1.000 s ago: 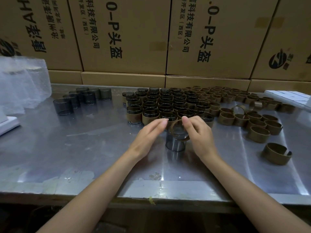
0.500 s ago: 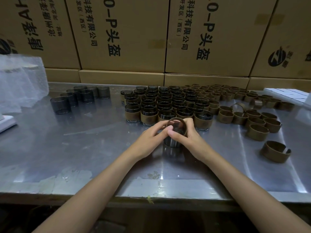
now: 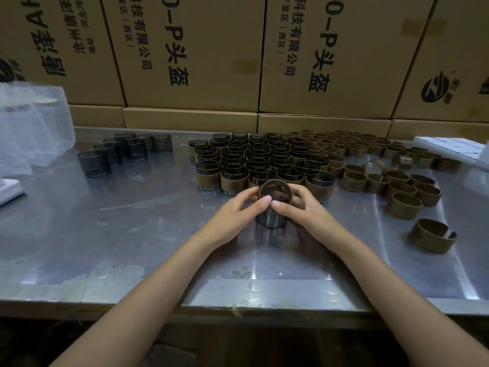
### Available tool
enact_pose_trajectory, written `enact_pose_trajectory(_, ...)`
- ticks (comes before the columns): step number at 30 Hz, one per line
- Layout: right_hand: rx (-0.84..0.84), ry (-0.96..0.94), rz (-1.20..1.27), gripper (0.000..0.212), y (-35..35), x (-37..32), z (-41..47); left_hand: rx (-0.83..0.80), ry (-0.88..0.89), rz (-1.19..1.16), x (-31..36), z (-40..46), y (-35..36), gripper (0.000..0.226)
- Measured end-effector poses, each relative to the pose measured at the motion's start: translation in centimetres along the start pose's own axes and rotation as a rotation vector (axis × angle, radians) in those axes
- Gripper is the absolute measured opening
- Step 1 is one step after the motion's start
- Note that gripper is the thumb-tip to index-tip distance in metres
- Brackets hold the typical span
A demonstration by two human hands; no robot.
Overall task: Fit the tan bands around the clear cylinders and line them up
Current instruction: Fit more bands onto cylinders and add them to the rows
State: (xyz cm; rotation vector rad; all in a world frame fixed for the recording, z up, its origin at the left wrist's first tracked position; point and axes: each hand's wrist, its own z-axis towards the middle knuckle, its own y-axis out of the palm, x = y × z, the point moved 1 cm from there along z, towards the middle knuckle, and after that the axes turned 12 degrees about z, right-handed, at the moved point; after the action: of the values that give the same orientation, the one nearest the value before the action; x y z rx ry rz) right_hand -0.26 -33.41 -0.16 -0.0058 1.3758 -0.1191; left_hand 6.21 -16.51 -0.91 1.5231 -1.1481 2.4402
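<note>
**Band half seated on a cylinder, near centre of the table**

Mid-fitting, by the look of it. Both hands clasped round one clear cylinder (image 3: 271,219) standing upright on the steel table (image 3: 132,234), just on the near side of the finished block. Left hand (image 3: 235,210) curled against its left side, right hand (image 3: 304,211) against its right, thumb tips almost meeting on the near face. Tan band (image 3: 275,182) ringed round the top of the cylinder, pinched by both sets of fingers, with bare smoky wall showing below it, so apparently not yet pushed down to its place.

Behind, touching rows of banded cylinders (image 3: 259,162) packed tight, bands sitting low on each. Far left, well apart, a small cluster of bare cylinders (image 3: 119,152). To the right, a spread of loose bands (image 3: 383,165), one split band (image 3: 432,235) lying alone near right.

Next, most likely: even downward pressure on both sides of the band until level with the others, without tilting it or letting the split spring open. Then a short slide away into the near row, snug against its neighbours. Risk of knocking the front row, given how close the hands are working to it.
</note>
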Motion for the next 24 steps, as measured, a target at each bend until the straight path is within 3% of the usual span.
enact_pose_trajectory(5, -0.035, 0.002, 0.05, 0.04, 0.2, 0.2, 0.2, -0.064, -0.007, 0.09, 0.4, -0.2, 0.2, 0.063)
enact_pose_trajectory(8, -0.017, 0.024, -0.024, 0.037, 0.6, 0.6, 0.3, -0.055, -0.034, 0.194, 0.5, -0.3, 0.6, 0.076)
enact_pose_trajectory(12, -0.081, 0.003, -0.123, 0.05, 1.0, 0.6, -0.1, -0.072, -0.101, 0.303, 0.4, -0.3, 0.8, 0.096)
enact_pose_trajectory(17, -0.076, -0.017, -0.237, 0.079, 1.4, 0.4, -0.3, -0.069, -0.078, 0.31, 0.3, -0.5, 0.7, 0.09)
enact_pose_trajectory(21, -0.068, -0.041, -0.174, 0.085, 1.6, 0.1, -0.4, -0.055, -0.075, 0.215, 0.3, -0.5, 0.7, 0.087)
enact_pose_trajectory(24, -0.069, -0.05, -0.095, 0.077, 1.6, 0.1, -0.4, -0.036, -0.059, 0.105, 0.3, -0.6, 0.6, 0.087)
